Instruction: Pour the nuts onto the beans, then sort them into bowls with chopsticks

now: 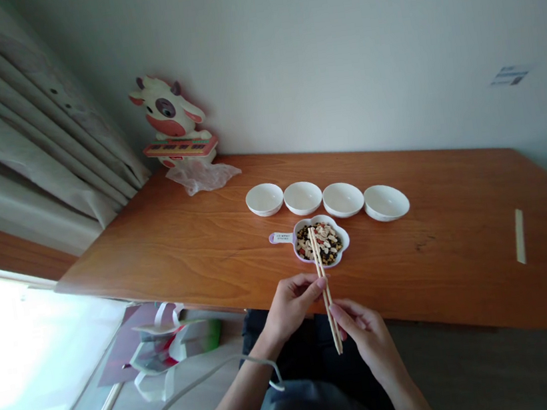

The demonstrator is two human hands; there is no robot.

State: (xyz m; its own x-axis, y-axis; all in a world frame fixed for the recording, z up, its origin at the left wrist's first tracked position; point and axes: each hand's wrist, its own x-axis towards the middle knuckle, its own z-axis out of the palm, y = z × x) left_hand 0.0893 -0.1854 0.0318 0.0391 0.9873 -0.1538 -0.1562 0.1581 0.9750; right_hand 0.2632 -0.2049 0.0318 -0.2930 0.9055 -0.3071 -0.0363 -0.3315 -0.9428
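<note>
Chopsticks pinched by both hands' fingers

Head view, lower centre: the left hand closes thumb and fingers on the pair near mid-length; the right hand pinches lower down. Upper tips overlap the flower-shaped dish, beyond the fingers.

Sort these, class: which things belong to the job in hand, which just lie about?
Probably for the job:
chopsticks, held by left hand and right hand
flower-shaped dish of dry mix
four white bowls

Seemingly lying about:
cow toy
crumpled plastic
pale strip
</note>
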